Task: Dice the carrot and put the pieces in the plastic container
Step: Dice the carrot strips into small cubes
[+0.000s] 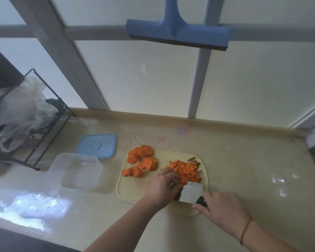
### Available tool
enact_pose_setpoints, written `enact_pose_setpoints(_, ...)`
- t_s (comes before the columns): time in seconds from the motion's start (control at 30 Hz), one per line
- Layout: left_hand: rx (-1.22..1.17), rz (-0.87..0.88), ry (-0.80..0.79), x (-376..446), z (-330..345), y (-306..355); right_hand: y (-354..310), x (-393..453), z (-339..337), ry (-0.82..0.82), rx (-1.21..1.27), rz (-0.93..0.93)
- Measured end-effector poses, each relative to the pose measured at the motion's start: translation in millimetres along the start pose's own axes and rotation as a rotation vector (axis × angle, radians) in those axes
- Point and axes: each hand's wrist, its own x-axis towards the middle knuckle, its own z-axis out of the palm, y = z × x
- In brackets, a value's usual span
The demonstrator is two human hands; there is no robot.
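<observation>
A pale yellow cutting board (133, 190) lies on the counter. Round carrot slices (141, 160) are heaped on its left part, and a pile of diced carrot (186, 170) covers its right part. My right hand (220, 208) grips the black handle of a cleaver (191, 192), whose blade stands at the near edge of the diced pile. My left hand (165, 184) has its fingers curled on carrot pieces right beside the blade; what they hold is hidden. The clear plastic container (74, 171) stands empty to the left of the board.
The container's blue lid (96, 146) lies behind it. A black wire rack (35, 124) with plastic bags stands at the far left. A blue squeegee (176, 33) hangs on the window frame above. The glossy counter extends right of the board to a raised edge.
</observation>
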Motion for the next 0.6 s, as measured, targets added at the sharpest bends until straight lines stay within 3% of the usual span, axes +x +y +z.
enact_pose_setpoints(0.4,0.087,0.000,0.070,19.8,1.0,6.7,2.6,5.7,0.1,-0.038,-0.027,-0.025)
enact_pose_setpoints(0.6,0.112,-0.071,0.129,30.5,-24.4,-21.0,4.1,9.0,-0.8,-0.043,-0.010,-0.070)
